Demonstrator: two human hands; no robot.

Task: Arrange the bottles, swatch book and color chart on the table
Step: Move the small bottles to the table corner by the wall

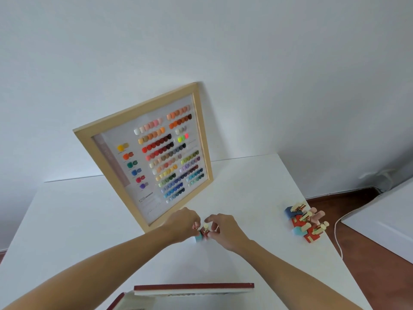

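Observation:
A wood-framed color chart (147, 153) leans against the wall at the back of the white table (245, 186). In front of it my left hand (182, 222) and my right hand (223, 229) meet over two small bottles. My left fingers grip a teal bottle (198, 238); my right fingers pinch a red bottle (205, 232) with a cream cap, touching the teal one. A cluster of several bottles (307, 222), red, blue, pink and teal, stands at the table's right edge. The red-covered swatch book (192, 289) lies at the near edge.
A white cable (337, 238) runs down over the brown floor right of the table. Another white surface (384, 218) stands at the far right. The table's right edge runs close beside the bottle cluster.

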